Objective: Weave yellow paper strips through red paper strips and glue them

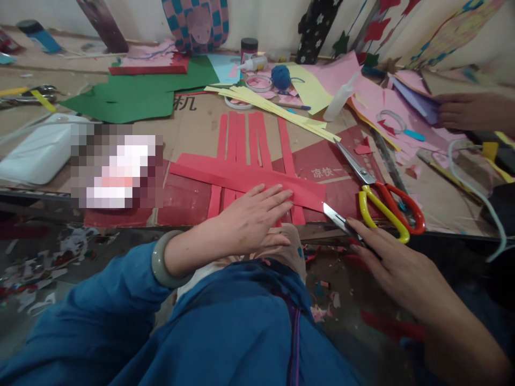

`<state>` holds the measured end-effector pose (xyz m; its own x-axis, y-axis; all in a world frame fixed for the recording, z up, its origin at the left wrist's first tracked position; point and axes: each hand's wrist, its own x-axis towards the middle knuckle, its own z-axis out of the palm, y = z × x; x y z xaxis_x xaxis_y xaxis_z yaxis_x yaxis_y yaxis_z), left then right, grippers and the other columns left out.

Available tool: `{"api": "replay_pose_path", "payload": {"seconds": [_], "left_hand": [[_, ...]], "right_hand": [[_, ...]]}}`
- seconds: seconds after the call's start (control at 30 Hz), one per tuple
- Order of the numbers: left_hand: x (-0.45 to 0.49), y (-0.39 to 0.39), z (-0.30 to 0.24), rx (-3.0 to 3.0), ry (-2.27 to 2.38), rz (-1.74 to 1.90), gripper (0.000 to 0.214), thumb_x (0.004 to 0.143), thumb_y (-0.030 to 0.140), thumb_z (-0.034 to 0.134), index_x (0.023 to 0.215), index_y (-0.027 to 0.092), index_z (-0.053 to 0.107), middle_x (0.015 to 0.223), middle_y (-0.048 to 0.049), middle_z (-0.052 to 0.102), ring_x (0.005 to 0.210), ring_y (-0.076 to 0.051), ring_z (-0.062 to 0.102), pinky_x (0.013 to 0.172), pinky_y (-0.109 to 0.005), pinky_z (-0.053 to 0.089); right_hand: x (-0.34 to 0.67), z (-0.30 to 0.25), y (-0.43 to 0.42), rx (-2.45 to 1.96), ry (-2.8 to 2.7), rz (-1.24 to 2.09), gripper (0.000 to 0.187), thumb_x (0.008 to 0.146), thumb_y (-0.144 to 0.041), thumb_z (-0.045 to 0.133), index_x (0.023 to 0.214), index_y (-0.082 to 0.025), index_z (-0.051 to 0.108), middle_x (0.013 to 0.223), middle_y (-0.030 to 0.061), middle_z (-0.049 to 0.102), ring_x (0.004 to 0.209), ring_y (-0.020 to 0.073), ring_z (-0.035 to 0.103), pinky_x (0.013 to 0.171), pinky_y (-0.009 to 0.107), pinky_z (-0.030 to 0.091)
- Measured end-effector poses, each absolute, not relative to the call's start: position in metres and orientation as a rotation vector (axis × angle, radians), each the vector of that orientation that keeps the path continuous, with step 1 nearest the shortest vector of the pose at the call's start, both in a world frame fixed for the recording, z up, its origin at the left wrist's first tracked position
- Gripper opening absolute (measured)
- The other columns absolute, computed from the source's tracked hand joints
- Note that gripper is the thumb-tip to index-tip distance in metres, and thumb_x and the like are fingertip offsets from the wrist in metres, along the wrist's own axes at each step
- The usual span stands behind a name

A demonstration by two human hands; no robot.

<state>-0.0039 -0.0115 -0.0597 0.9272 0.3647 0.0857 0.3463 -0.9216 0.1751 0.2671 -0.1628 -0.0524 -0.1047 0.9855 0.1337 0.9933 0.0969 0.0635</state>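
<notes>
My left hand (255, 217) lies flat with fingers outstretched on a folded strip of red paper (229, 172). Between the fingers and thumb of my right hand (382, 252) is a utility knife (340, 220), its blade tip at the paper's right end. Several narrow red paper strips (232, 136) lie beneath the folded piece, running away from me across the cardboard (185, 134). Just beyond the knife rest scissors (368, 179) with one yellow and one red handle loop, blades pointing away.
Yellow paper strips (277, 110), a white glue bottle (340, 102) and a blue yarn ball (280, 77) lie farther back. Green paper (132, 99) and a blurred-out phone (120, 171) are at left. Another person's hand (475, 111) reaches in at right. Paper scraps (60, 252) litter the floor.
</notes>
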Motion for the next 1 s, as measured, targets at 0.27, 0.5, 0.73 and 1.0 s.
{"api": "replay_pose_path", "payload": {"seconds": [0.27,0.5,0.73,1.0], "left_hand": [[0.004,-0.013,-0.045,2.926,0.560,0.034,0.073,0.093,0.064,0.048,0.145,0.012,0.048,0.152,-0.0152,0.047,0.144,-0.031,0.039,0.117,-0.048,0.032],[0.014,-0.015,-0.032,2.973,0.546,0.005,0.081,0.090,0.072,0.042,0.137,0.007,0.055,0.152,-0.0188,0.045,0.145,-0.035,0.036,0.117,-0.052,0.031],[0.023,-0.010,-0.037,2.976,0.470,0.127,0.078,0.090,0.071,0.045,0.136,0.009,0.054,0.139,-0.0186,0.058,0.123,-0.029,0.059,0.099,-0.038,0.046],[0.024,-0.013,-0.049,3.061,0.525,0.178,0.068,0.094,0.070,0.036,0.137,0.022,0.058,0.140,-0.0072,0.061,0.126,-0.025,0.056,0.093,-0.037,0.045]], "right_hand": [[0.269,-0.054,-0.168,-2.033,-2.296,-0.283,0.043,0.102,-0.033,0.036,0.133,-0.015,0.059,0.123,0.0114,0.071,0.091,0.0240,0.075,0.050,0.028,0.057],[0.268,-0.053,-0.167,-2.079,-2.236,-0.190,0.044,0.102,-0.035,0.038,0.138,-0.019,0.057,0.128,0.0102,0.069,0.089,0.0234,0.075,0.052,0.029,0.057],[0.267,-0.053,-0.166,-2.083,-2.215,-0.187,0.042,0.101,-0.035,0.039,0.135,-0.020,0.060,0.127,0.0089,0.069,0.092,0.0230,0.074,0.054,0.027,0.058],[0.267,-0.056,-0.165,-2.075,-2.221,-0.139,0.043,0.101,-0.033,0.040,0.136,-0.020,0.060,0.125,0.0106,0.070,0.095,0.0255,0.074,0.059,0.031,0.061]]}}
